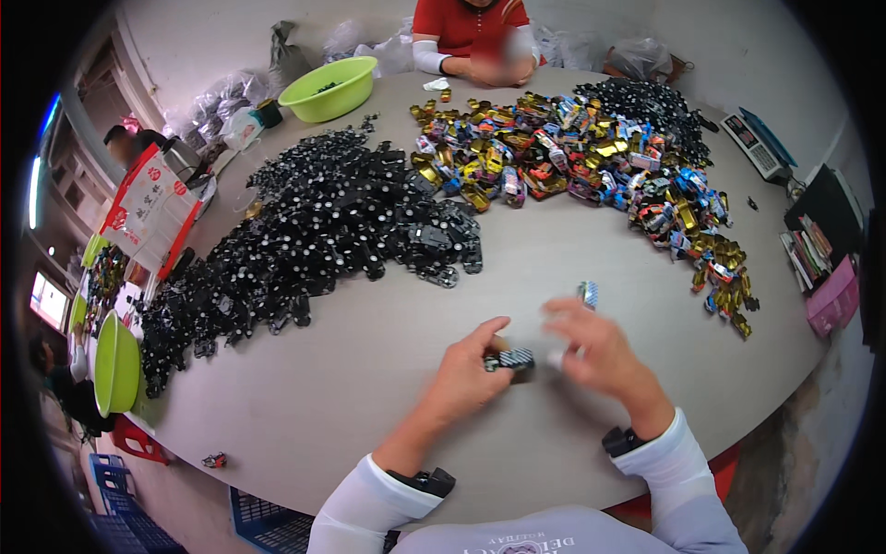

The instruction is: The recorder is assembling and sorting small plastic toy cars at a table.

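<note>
My left hand [464, 369] is closed around a small toy car [515, 358] with a black-and-white patterned top, held just above the table between thumb and fingers. Slightly smeared by motion, my right hand [595, 346] is beside it, fingers apart and nothing visible in them. A white patch shows at one of its fingertips. Just beyond its knuckles is a small blue-and-white toy car shell [588, 294], partly hidden by the hand. Ahead to the left spreads a heap of black toy car bases [323, 217] with pale wheel dots. Colourful toy car shells [554, 148] are piled ahead and to the right.
A green basin [330, 90] stands at the far left, another [116, 365] at the table's left edge. Across the table sits a person in red [461, 37]. At right are a scale [757, 146] and pink holder [833, 297]. One loose piece [214, 460] lies near the front-left edge.
</note>
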### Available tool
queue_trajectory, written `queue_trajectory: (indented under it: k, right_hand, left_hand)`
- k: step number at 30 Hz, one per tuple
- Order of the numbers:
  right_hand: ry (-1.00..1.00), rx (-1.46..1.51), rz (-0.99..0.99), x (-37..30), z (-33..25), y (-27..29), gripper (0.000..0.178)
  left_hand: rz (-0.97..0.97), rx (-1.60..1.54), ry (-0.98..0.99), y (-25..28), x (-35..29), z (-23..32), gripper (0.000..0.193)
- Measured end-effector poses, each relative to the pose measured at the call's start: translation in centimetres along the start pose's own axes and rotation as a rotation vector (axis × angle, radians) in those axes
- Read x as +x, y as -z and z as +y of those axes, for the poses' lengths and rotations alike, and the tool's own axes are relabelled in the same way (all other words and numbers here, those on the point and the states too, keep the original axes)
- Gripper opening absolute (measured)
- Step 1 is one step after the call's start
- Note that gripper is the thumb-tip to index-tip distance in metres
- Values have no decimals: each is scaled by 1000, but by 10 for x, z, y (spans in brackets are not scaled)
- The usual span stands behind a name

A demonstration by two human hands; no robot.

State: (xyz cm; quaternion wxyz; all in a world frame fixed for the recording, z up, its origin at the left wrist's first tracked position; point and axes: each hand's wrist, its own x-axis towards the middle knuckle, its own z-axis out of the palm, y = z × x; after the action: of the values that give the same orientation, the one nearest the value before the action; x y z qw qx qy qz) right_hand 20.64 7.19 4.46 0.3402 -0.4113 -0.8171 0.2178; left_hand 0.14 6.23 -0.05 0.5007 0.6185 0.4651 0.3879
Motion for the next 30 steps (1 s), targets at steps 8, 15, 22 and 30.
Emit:
queue_trajectory:
  k: [8,15,22,30]
  right_hand:
    - [-71,-252,-295,-15,-2,-11,22]
    - [-138,-446,-379,-16,-11,-4,29]
    - [-171,-403,-328,-13,-16,-11,22]
    - [-154,-486,-304,-19,-9,-26,17]
  left_hand:
    - [42,230,-289,19,22,-4,52]
    - [328,1168,-488,67,66,-23,32]
    - [316,1266,-352,49,40,-3,18]
    - [224,1308,-298,47,39,-6,17]
